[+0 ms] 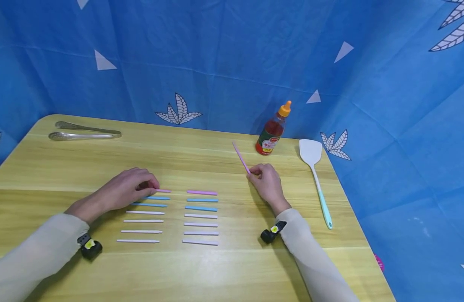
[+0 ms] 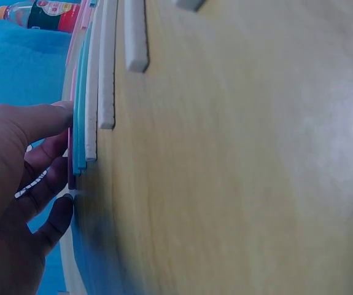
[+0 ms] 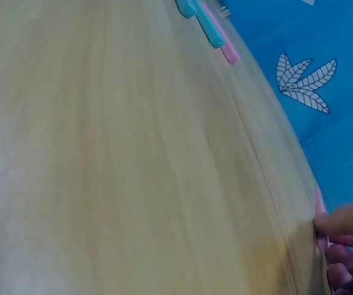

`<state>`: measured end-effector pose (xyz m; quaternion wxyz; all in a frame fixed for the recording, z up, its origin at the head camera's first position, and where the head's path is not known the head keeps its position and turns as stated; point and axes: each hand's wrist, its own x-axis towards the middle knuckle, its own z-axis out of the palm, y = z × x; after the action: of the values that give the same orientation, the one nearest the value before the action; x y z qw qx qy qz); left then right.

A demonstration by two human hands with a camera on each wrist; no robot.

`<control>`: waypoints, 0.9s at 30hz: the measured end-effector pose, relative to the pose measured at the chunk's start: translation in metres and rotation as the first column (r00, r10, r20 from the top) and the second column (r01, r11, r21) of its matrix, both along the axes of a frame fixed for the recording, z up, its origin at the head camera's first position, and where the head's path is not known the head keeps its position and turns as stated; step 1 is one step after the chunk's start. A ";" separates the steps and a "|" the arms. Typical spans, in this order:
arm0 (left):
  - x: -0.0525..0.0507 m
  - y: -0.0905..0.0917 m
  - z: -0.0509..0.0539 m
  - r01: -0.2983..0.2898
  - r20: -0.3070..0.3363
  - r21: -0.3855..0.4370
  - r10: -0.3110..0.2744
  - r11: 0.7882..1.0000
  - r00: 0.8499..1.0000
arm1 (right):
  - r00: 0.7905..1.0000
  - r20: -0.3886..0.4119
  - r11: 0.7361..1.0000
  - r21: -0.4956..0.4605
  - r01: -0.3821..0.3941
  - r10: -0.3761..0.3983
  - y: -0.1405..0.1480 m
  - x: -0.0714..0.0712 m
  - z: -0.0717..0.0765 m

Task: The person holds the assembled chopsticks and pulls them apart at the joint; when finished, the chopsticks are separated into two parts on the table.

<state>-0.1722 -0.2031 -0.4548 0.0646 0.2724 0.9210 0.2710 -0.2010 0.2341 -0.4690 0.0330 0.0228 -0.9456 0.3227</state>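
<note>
My left hand (image 1: pixel 131 188) is at the far end of the left column and pinches a pink stick (image 1: pixel 163 191), its thumb on the near side and its fingers beyond. Much of that stick is hidden by the hand. Nearer me in that column lie a blue stick (image 1: pixel 152 205) and several others, blue then pale lilac. My right hand (image 1: pixel 267 184), off to the right, grips a second pink stick (image 1: pixel 240 156) by its near end; the stick slants away to the back left. Between the hands is another column, headed by a pink stick (image 1: pixel 202 193).
A sauce bottle (image 1: pixel 269 136) with an orange cap stands at the back, beyond the right hand. To its right lies a white spatula (image 1: pixel 311 153) with a mint handle end. Metal tongs (image 1: pixel 84 135) rest at the back left. Blue curtain (image 1: pixel 232 63) hangs behind the wooden table (image 1: pixel 254 268).
</note>
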 end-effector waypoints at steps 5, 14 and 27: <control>0.000 0.000 -0.001 -0.003 0.005 0.002 0.003 1.000 1.000 | 0.999 -0.038 1.000 0.030 -0.002 0.003 -0.004 0.000 0.001; 0.001 0.002 -0.001 -0.026 0.012 0.029 0.026 0.999 1.000 | 0.993 -0.070 0.995 0.016 -0.094 0.095 -0.026 0.011 0.008; 0.008 0.027 0.017 -0.127 0.094 0.222 0.109 0.967 0.990 | 0.899 -0.189 0.917 0.030 -0.397 0.395 -0.081 0.044 0.022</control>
<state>-0.1642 -0.1759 -0.4376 0.0540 0.2114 0.8951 0.3888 -0.1572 0.1528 -0.4469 0.0575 0.2452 -0.9122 0.3233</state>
